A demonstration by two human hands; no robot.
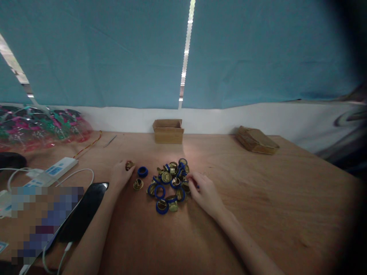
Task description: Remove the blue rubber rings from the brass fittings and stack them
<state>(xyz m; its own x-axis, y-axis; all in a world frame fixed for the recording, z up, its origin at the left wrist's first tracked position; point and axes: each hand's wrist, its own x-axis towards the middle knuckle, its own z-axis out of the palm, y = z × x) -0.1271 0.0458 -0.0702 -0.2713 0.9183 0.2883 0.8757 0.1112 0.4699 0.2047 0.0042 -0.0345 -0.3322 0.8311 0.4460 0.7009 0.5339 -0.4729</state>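
My left hand (120, 175) is closed around a small brass-coloured round fitting (129, 165), left of the pile. Close by on the table lie a loose blue ring (142, 172) and another brass-coloured fitting (138, 184). In the middle sits a pile of brass-coloured round parts (166, 177), many with blue rings around them. At the pile's right edge is my right hand (207, 193), fingers curled in and fingertips against the parts. A bit of blue shows beneath its fingers, but what they grip is hidden.
An open cardboard box (168, 137) stands at the back, with a flattened brown carton (256, 140) to its right. On the left are a black phone (83, 214), a white power strip (61, 166) with cables, and colourful plastic-wrapped goods (43, 126).
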